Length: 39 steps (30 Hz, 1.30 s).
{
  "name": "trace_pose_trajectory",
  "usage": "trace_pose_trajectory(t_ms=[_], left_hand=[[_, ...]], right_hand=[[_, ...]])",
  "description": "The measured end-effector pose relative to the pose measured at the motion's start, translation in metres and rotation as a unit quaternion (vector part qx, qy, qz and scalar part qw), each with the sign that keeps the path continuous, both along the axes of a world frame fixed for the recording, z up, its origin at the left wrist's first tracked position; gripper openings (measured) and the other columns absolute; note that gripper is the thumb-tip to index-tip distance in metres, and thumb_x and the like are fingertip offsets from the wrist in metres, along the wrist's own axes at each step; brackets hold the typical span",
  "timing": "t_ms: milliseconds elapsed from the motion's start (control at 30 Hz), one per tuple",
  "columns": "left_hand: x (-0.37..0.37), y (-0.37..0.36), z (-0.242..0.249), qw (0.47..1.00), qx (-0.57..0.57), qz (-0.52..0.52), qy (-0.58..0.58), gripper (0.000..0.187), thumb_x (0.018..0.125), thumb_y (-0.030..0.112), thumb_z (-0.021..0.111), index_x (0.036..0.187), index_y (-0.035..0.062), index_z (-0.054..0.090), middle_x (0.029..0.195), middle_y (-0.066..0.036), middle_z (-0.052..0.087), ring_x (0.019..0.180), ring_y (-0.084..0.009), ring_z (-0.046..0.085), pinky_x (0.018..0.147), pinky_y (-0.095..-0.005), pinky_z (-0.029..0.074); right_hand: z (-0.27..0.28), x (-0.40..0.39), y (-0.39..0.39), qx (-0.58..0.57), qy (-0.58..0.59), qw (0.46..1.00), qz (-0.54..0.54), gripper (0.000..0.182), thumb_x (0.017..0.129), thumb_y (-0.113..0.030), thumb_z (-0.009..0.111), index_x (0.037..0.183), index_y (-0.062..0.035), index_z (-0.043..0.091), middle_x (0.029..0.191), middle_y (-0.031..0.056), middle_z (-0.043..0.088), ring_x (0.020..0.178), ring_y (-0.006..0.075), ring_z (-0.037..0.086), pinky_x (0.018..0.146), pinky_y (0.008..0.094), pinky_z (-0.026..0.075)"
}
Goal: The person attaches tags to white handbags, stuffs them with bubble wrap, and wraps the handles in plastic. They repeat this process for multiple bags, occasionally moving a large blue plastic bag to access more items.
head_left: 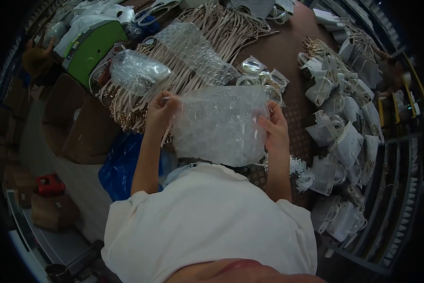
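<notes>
A translucent sheet of bubble wrap (219, 127) is stretched between my two hands in front of my chest. My left hand (162, 112) pinches its upper left corner, with the fingers closed. On the opposite side, my right hand (275, 125) grips the right edge between thumb and fingers. Just beyond the sheet lie another piece of bubble wrap (198, 52) and a clear plastic-wrapped bundle (139, 71), both on a heap of beige straps (226, 26) with gold-coloured clasps. Small clear packets (254, 66) rest behind the sheet's upper right corner.
Many white handbags (349, 146) crowd the table's right side. A green panel (91, 49) stands at the upper left, and a blue plastic bag (122, 167) hangs at lower left. Cardboard boxes (55, 211) are on the floor side. Other people are at the far left and right.
</notes>
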<state>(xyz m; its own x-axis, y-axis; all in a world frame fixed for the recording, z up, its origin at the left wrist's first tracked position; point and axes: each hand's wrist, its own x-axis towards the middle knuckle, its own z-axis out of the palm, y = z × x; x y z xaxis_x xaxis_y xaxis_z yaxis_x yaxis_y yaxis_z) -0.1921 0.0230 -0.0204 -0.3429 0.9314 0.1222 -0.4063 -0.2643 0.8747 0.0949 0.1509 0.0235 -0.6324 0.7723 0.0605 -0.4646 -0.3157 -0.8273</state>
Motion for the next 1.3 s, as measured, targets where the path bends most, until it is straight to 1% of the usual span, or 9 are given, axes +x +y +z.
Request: trace_pose_trajectory(t_ms=[300, 467, 533, 567, 767, 867, 1000, 1200, 1300], left_hand=[[0.039, -0.002, -0.059, 0.982, -0.03, -0.113, -0.147, 0.086, 0.072, 0.065, 0.052, 0.13, 0.0038, 0.035, 0.123, -0.013, 0.046, 0.111, -0.0266, 0.048, 0.091, -0.0399, 0.044], [0.043, -0.02, -0.01, 0.939, -0.003, -0.164, -0.303, 0.073, 0.078, 0.051, 0.06, 0.126, 0.0, 0.039, 0.118, -0.014, 0.051, 0.106, -0.026, 0.053, 0.087, -0.0374, 0.047], [0.038, -0.017, -0.002, 0.982, -0.167, -0.063, 0.062, 0.059, 0.078, 0.031, 0.066, 0.122, -0.0016, 0.044, 0.11, -0.014, 0.056, 0.096, -0.0242, 0.058, 0.081, -0.0344, 0.048], [0.036, -0.015, -0.001, 0.982, -0.169, -0.062, 0.062, 0.059, 0.078, 0.031, 0.066, 0.122, -0.0016, 0.044, 0.11, -0.014, 0.056, 0.096, -0.0242, 0.058, 0.081, -0.0344, 0.048], [0.079, 0.009, 0.025, 0.959, -0.129, 0.158, 0.198, 0.049, 0.08, 0.022, 0.064, 0.118, -0.003, 0.045, 0.108, -0.012, 0.056, 0.087, -0.0192, 0.058, 0.071, -0.0324, 0.047], [0.102, 0.013, 0.033, 0.964, -0.039, 0.111, 0.237, 0.051, 0.086, 0.031, 0.058, 0.12, -0.0039, 0.044, 0.115, -0.013, 0.05, 0.095, -0.0195, 0.054, 0.077, -0.0319, 0.046], [0.108, 0.021, 0.071, 0.957, 0.134, -0.232, -0.11, 0.057, 0.092, 0.044, 0.04, 0.124, -0.0037, 0.043, 0.122, -0.017, 0.044, 0.107, -0.0228, 0.047, 0.091, -0.0332, 0.039], [0.096, 0.044, 0.062, 0.886, -0.112, -0.248, 0.374, 0.019, 0.086, 0.006, 0.053, 0.1, 0.0036, 0.066, 0.103, -0.013, 0.063, 0.11, -0.0254, 0.052, 0.086, -0.031, 0.046], [0.106, 0.06, -0.016, 0.813, 0.023, -0.233, 0.534, 0.019, 0.088, 0.012, 0.052, 0.099, 0.0083, 0.067, 0.107, -0.015, 0.061, 0.107, -0.0297, 0.053, 0.088, -0.031, 0.047]], right_hand=[[0.01, -0.005, -0.006, -0.081, -0.013, 0.996, -0.027, 0.069, 0.069, -0.003, 0.069, 0.129, 0.0013, 0.036, 0.108, 0.0104, 0.057, 0.094, 0.0185, 0.058, 0.082, 0.0297, 0.047], [0.001, -0.01, -0.003, 0.197, -0.273, 0.912, -0.235, 0.056, 0.073, -0.003, 0.066, 0.122, 0.005, 0.04, 0.104, 0.0142, 0.058, 0.09, 0.0228, 0.06, 0.076, 0.0294, 0.048], [0.007, -0.022, -0.014, 0.28, -0.338, 0.854, -0.279, 0.053, 0.074, -0.005, 0.066, 0.12, 0.0041, 0.042, 0.101, 0.0156, 0.058, 0.087, 0.025, 0.06, 0.074, 0.0296, 0.048], [0.008, -0.029, -0.019, 0.361, -0.395, 0.783, -0.318, 0.051, 0.075, -0.006, 0.066, 0.119, 0.0032, 0.043, 0.098, 0.0169, 0.059, 0.083, 0.0273, 0.061, 0.071, 0.0299, 0.048], [-0.022, -0.065, -0.041, 0.396, -0.3, 0.843, -0.205, 0.058, 0.072, -0.013, 0.07, 0.122, -0.0016, 0.043, 0.115, 0.0223, 0.049, 0.108, 0.0338, 0.049, 0.088, 0.0375, 0.04], [0.01, -0.074, -0.056, 0.504, -0.3, 0.781, -0.215, 0.056, 0.071, -0.017, 0.071, 0.118, -0.0011, 0.046, 0.123, 0.0238, 0.042, 0.118, 0.0342, 0.039, 0.093, 0.0401, 0.035], [0.037, -0.047, -0.036, 0.43, -0.282, 0.81, -0.281, 0.049, 0.069, -0.016, 0.075, 0.108, 0.0019, 0.052, 0.109, 0.0209, 0.052, 0.099, 0.0294, 0.053, 0.084, 0.037, 0.043], [0.06, 0.039, -0.011, 0.278, -0.276, 0.783, -0.484, 0.034, 0.069, -0.008, 0.075, 0.096, 0.0042, 0.058, 0.091, 0.0088, 0.062, 0.08, 0.0147, 0.059, 0.07, 0.0273, 0.05], [0.053, 0.068, -0.012, 0.268, -0.242, 0.795, -0.488, 0.035, 0.069, -0.007, 0.075, 0.098, 0.003, 0.059, 0.091, 0.0104, 0.062, 0.079, 0.016, 0.06, 0.074, 0.0258, 0.05]])
